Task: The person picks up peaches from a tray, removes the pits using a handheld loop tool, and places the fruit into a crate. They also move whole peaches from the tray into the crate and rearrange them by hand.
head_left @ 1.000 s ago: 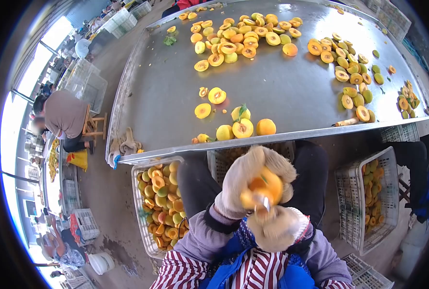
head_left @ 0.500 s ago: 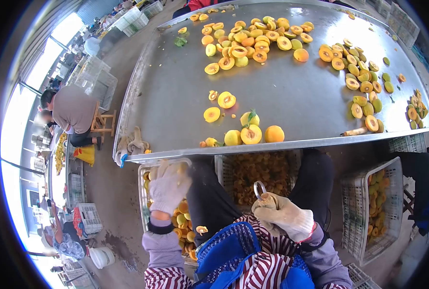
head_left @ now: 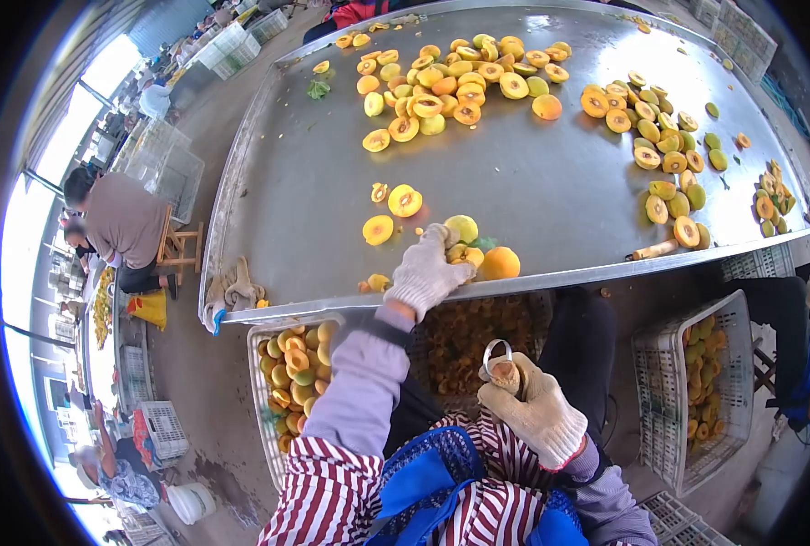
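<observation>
My left hand point(head_left: 426, 271), in a pale knit glove, reaches over the near edge of the metal table. Its fingers curl round a halved apricot point(head_left: 464, 256), partly covering it. Touching or close beside that fruit are a yellow-green apricot point(head_left: 461, 228) and an orange one point(head_left: 501, 264). My right hand point(head_left: 534, 411), also gloved, is held above my lap. It grips a pitting tool with a looped metal blade point(head_left: 496, 353) pointing up; the glove hides most of the handle.
Piles of apricot halves point(head_left: 441, 82) lie across the metal table point(head_left: 287, 200). Crates of apricots stand at my left point(head_left: 261, 387) and right point(head_left: 740, 400); another crate point(head_left: 478, 350) sits between my knees. A wooden-handled tool point(head_left: 653, 249) and gloves point(head_left: 239, 284) rest along the table edge.
My left hand has moved from above the left crate up and right onto the fruit at the table edge. The falling piece near my lap is gone from view. My right hand still holds the tool.
</observation>
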The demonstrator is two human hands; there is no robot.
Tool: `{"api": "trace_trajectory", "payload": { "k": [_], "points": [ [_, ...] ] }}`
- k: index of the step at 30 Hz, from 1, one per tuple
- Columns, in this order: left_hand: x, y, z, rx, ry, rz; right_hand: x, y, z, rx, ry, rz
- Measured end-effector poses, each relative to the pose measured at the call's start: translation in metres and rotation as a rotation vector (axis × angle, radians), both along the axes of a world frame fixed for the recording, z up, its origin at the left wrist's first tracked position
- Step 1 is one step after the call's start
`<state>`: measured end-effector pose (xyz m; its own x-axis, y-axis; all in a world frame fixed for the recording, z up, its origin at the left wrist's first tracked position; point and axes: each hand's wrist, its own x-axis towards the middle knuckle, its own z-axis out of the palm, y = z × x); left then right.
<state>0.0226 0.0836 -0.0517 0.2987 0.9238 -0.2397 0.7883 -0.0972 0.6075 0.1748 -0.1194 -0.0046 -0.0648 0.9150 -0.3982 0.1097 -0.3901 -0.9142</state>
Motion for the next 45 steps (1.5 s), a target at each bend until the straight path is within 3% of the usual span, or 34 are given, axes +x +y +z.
{"api": "trace_trajectory", "payload": {
  "k": [1, 2, 5, 6, 12, 14, 18, 21, 23, 27, 30, 32, 36, 38, 41, 45],
  "points": [
    [-0.001, -0.008, 0.005, -0.010, -0.218, 0.098, -0.001, 0.001, -0.001, 0.017, 0.016, -0.059],
    [-0.007, -0.018, 0.012, -0.019, -0.345, 0.035, -0.002, 0.000, -0.002, 0.031, 0.033, -0.117],
    [-0.010, -0.060, 0.052, 0.024, -0.380, -0.128, 0.000, 0.009, 0.008, 0.000, 0.128, -0.300],
    [-0.012, -0.070, 0.059, 0.029, -0.388, -0.202, 0.001, 0.012, 0.008, 0.099, 0.120, -0.327],
    [-0.016, -0.105, 0.079, 0.054, -0.428, -0.354, 0.004, 0.017, 0.017, 0.426, -0.183, -0.283],
    [-0.016, -0.110, 0.084, -0.075, -0.475, -0.340, 0.005, 0.015, 0.022, 0.452, -0.200, -0.254],
    [-0.015, -0.119, 0.080, -0.027, -0.403, -0.309, 0.010, 0.014, 0.027, 0.465, -0.281, -0.189],
    [-0.010, -0.126, 0.080, -0.156, -0.514, -0.207, 0.013, 0.015, 0.028, 0.514, -0.317, -0.160],
    [-0.009, -0.133, 0.070, -0.396, -0.809, -0.060, 0.015, 0.014, 0.033, 0.500, -0.339, -0.156],
    [-0.009, -0.141, 0.068, -0.289, -0.757, -0.102, 0.015, 0.011, 0.038, 0.511, -0.303, -0.200],
    [-0.013, -0.142, 0.072, -0.242, -0.693, -0.170, 0.020, 0.010, 0.038, 0.457, -0.311, -0.109],
    [-0.014, -0.144, 0.070, -0.401, -0.815, -0.108, 0.020, 0.009, 0.039, 0.480, -0.255, -0.072],
    [-0.015, -0.148, 0.069, -0.398, -0.771, -0.147, 0.022, 0.009, 0.039, 0.496, -0.308, -0.045],
    [-0.010, -0.153, 0.067, -0.651, -1.023, 0.027, 0.023, 0.011, 0.037, 0.450, -0.363, -0.007],
    [-0.009, -0.158, 0.057, -0.597, -1.130, 0.050, 0.022, 0.008, 0.029, 0.423, -0.389, 0.011],
    [-0.002, -0.167, 0.052, -0.412, -1.040, 0.046, 0.020, 0.005, 0.034, 0.391, -0.417, 0.026]
  ]
}}
